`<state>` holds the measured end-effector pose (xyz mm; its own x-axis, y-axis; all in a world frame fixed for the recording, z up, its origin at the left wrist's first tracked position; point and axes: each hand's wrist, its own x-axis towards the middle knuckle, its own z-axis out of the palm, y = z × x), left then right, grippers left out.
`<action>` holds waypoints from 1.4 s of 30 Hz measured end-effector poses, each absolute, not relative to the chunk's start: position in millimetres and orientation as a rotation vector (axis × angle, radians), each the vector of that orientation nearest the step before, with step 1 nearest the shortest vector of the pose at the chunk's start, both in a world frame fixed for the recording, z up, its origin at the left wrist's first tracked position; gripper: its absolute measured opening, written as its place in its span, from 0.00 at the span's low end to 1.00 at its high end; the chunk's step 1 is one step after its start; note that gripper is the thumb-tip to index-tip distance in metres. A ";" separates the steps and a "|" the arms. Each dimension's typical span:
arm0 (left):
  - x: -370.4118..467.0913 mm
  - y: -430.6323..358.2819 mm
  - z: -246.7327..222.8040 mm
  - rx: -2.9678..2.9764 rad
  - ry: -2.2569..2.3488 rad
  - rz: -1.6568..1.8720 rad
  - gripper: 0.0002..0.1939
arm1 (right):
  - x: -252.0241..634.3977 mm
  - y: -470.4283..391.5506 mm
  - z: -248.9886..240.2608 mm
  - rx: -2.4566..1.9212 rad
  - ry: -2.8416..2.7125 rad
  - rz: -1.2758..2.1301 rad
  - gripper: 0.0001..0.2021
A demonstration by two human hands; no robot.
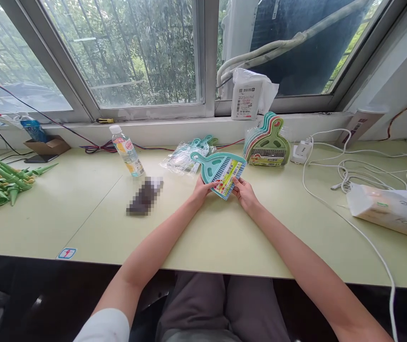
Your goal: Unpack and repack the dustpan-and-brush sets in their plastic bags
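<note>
A teal mini dustpan-and-brush set with a yellow printed label is tilted in front of me, just above the table. My left hand grips its lower left edge, the fingers lying over the front. On the right edge, my right hand pinches the set near the label. Behind it, to the left, lie more dustpan sets in clear plastic bags. A row of similar sets, green at the front, stands upright to the right at the back of the table.
A drink bottle and a pixelated dark object are to the left. Farther left is a pile of green plastic cones. White cables, a charger and a tissue pack occupy the right. A white package stands on the sill.
</note>
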<state>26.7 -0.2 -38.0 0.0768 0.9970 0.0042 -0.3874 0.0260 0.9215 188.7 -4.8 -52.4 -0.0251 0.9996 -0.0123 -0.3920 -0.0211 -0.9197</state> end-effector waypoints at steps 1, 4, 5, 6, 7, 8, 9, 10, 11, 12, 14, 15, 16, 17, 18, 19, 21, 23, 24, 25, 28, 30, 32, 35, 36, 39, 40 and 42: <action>26.3 -0.7 -37.7 0.959 0.864 1.293 0.34 | 189.8 -4.3 -52.2 -0.893 -0.914 1.412 0.17; 25.0 -1.4 -36.8 0.980 0.871 1.281 0.34 | 191.5 -3.2 -51.2 -0.878 -0.904 1.423 0.15; 24.6 -1.4 -36.8 0.978 0.871 1.284 0.34 | 191.6 -2.8 -50.7 -0.881 -0.903 1.429 0.14; 24.5 -1.3 -37.0 0.974 0.870 1.285 0.34 | 191.7 -2.6 -50.2 -0.888 -0.901 1.434 0.14; 24.7 -1.0 -37.6 0.973 0.868 1.282 0.34 | 191.8 -2.3 -49.8 -0.896 -0.897 1.434 0.13; 25.1 -0.5 -38.5 0.973 0.865 1.278 0.35 | 191.9 -2.2 -49.5 -0.903 -0.894 1.430 0.12; 25.6 0.4 -39.8 0.978 0.861 1.272 0.35 | 192.1 -2.2 -49.3 -0.909 -0.892 1.424 0.11; 26.0 1.7 -41.2 0.984 0.857 1.264 0.35 | 192.4 -2.4 -49.3 -0.913 -0.892 1.414 0.11; 26.1 3.4 -42.5 0.989 0.857 1.254 0.34 | 192.7 -2.7 -49.3 -0.915 -0.892 1.404 0.11; 25.4 5.5 -43.3 0.993 0.867 1.246 0.32 | 193.0 -3.0 -49.3 -0.914 -0.893 1.395 0.11; 20.6 10.9 -43.0 1.003 0.938 1.270 0.26 | 193.7 -3.8 -49.1 -0.909 -0.890 1.375 0.11; 16.0 13.8 -41.6 1.021 1.003 1.314 0.23 | 194.0 -4.0 -48.8 -0.908 -0.887 1.364 0.11; 9.9 16.8 -39.7 1.058 1.088 1.377 0.22 | 194.5 -4.0 -48.6 -0.909 -0.884 1.352 0.12; 2.5 19.6 -37.5 1.118 1.193 1.454 0.22 | 195.0 -3.7 -48.5 -0.912 -0.882 1.343 0.12; -5.8 22.3 -35.5 1.210 1.311 1.526 0.23 | 195.6 -3.1 -48.6 -0.916 -0.877 1.335 0.12; -14.5 24.7 -34.1 1.333 1.439 1.569 0.25 | 196.3 -2.2 -49.0 -0.922 -0.870 1.330 0.12; -31.0 28.7 -34.1 1.627 1.709 1.551 0.27 | 198.0 0.2 -50.7 -0.930 -0.847 1.327 0.12; -43.4 32.2 -38.5 1.871 1.948 1.408 0.29 | 199.7 2.8 -52.8 -0.941 -0.826 1.327 0.11; -47.6 33.7 -41.8 1.943 2.033 1.306 0.28 | 200.5 3.9 -53.7 -0.943 -0.821 1.327 0.12; -50.6 35.1 -45.1 1.983 2.088 1.200 0.28 | 201.1 4.7 -54.5 -0.944 -0.820 1.327 0.12; -53.6 36.7 -51.1 1.998 2.149 0.964 0.27 | 202.0 5.1 -54.7 -0.950 -0.825 1.329 0.12; -52.9 35.1 -49.7 2.023 2.166 0.891 0.29 | 201.6 3.8 -53.4 -0.968 -0.830 1.334 0.12; -51.6 32.0 -45.1 2.071 2.189 0.815 0.28 | 200.7 2.0 -51.4 -0.987 -0.840 1.347 0.11; -49.7 27.6 -37.8 2.131 2.223 0.696 0.22 | 199.4 -0.6 -48.0 -1.006 -0.859 1.369 0.10; -49.3 26.9 -36.5 2.142 2.234 0.677 0.21 | 199.1 -1.4 -46.9 -1.011 -0.870 1.376 0.09; -49.0 26.7 -36.2 2.151 2.236 0.679 0.19 | 198.9 -3.2 -43.7 -1.022 -0.915 1.396 0.08; -49.2 26.9 -36.8 2.142 2.230 0.704 0.19 | 198.9 -3.6 -42.8 -1.026 -0.928 1.401 0.08; -49.1 27.1 -37.4 2.107 2.213 0.803 0.20 | 198.9 -3.8 -42.0 -1.038 -0.939 1.397 0.08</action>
<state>-49.1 27.1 -37.4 -0.1104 0.9296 0.3516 0.9388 -0.0185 0.3439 198.9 -3.8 -42.0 -0.0106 0.9966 -0.0817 -0.3009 -0.0811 -0.9502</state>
